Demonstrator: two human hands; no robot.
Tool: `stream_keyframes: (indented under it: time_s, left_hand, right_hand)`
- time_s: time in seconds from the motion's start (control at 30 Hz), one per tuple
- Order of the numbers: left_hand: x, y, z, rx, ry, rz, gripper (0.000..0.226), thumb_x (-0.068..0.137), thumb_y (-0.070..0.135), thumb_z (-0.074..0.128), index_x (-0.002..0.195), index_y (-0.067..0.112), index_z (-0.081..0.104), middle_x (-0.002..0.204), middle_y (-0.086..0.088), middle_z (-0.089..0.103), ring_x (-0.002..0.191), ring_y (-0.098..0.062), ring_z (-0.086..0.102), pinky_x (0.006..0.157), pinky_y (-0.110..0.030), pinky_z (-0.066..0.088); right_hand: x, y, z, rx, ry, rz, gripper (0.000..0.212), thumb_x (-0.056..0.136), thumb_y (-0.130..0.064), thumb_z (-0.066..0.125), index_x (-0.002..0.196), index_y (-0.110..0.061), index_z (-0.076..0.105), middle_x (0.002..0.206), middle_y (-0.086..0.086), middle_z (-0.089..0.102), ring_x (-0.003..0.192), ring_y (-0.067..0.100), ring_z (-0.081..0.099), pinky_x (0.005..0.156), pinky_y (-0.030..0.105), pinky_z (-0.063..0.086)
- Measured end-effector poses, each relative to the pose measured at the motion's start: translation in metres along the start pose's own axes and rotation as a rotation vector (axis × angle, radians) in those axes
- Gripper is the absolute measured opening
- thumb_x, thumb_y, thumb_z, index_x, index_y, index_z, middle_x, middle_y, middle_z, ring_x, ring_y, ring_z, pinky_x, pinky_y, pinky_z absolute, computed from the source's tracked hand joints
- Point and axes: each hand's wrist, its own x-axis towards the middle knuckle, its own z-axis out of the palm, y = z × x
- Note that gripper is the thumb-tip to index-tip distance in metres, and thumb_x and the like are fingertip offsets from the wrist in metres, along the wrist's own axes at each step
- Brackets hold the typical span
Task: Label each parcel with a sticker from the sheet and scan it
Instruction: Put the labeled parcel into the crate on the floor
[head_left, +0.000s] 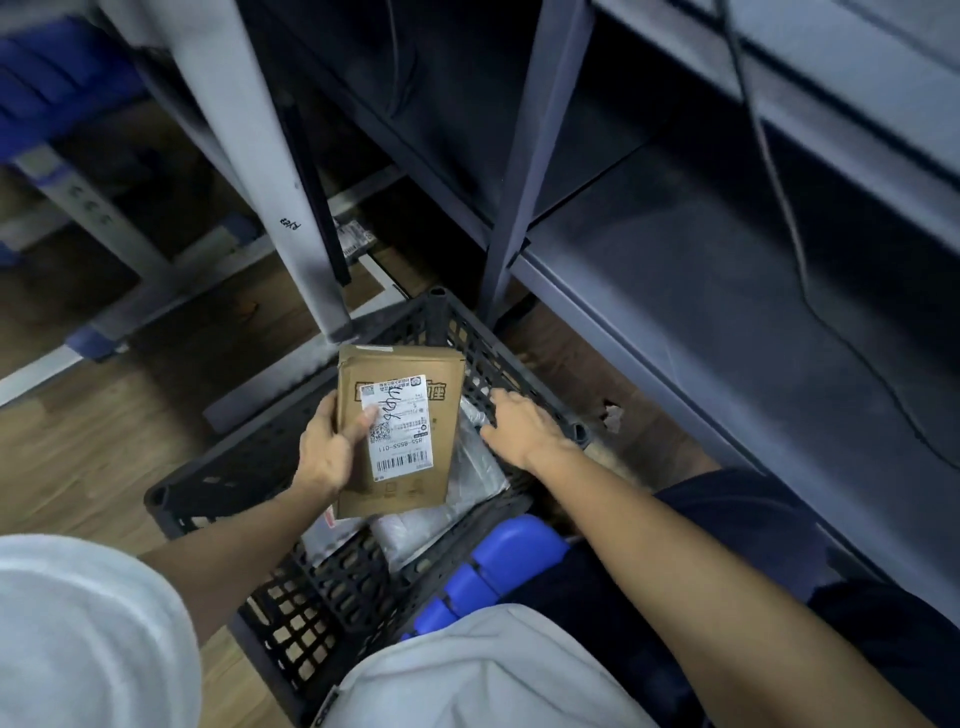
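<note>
From the head camera, the left hand (332, 452) grips a brown cardboard parcel (400, 431) by its left edge, thumb pressed on the white shipping label (397, 428). The label carries barcodes, a QR code, handwritten marks, and the printed code "855-8555-011". Right of the parcel, the right hand (522, 428) reaches with fingers spread into the black crate (332, 582), touching a grey plastic mailer (475, 460).

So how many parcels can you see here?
3: a brown cardboard parcel in the left hand, and two plastic mailers in the black crate. More may be hidden.
</note>
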Motion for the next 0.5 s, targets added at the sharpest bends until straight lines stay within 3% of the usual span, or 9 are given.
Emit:
stream_keyframes:
  time_s: [0.2,0.33,0.5]
  left_hand:
    - [-0.011,0.058,-0.003,-0.098,0.089,0.175,0.050,0.086,0.038,0.066,0.130,0.017,0.053,0.119,-0.005,0.066,0.104,-0.021,0.062,0.096,-0.043,0.047]
    - [-0.022,0.112,-0.006,-0.121,0.139,0.324,0.052,0.083,0.042,0.066,0.125,0.012,0.057,0.117,-0.007,0.066,0.107,-0.024,0.061,0.099,-0.048,0.045]
    - [-0.047,0.186,-0.003,-0.233,0.118,0.532,0.036,0.083,0.043,0.061,0.113,0.023,0.061,0.105,0.007,0.069,0.100,-0.015,0.065,0.091,-0.037,0.050]
  right_hand:
    - [-0.020,-0.010,-0.059,-0.087,0.146,-0.086,0.055,0.099,-0.028,0.042,0.148,-0.007,0.027,0.146,0.013,0.040,0.134,0.029,0.038,0.112,0.037,0.029]
    - [-0.039,-0.019,-0.107,-0.158,0.335,-0.148,0.045,0.097,-0.024,0.040,0.138,-0.007,0.037,0.140,0.012,0.046,0.129,0.028,0.041,0.109,0.036,0.027]
    - [-0.070,-0.032,-0.174,-0.261,0.573,-0.204,0.049,0.095,-0.022,0.042,0.141,-0.004,0.035,0.139,0.012,0.047,0.127,0.027,0.042,0.108,0.035,0.026]
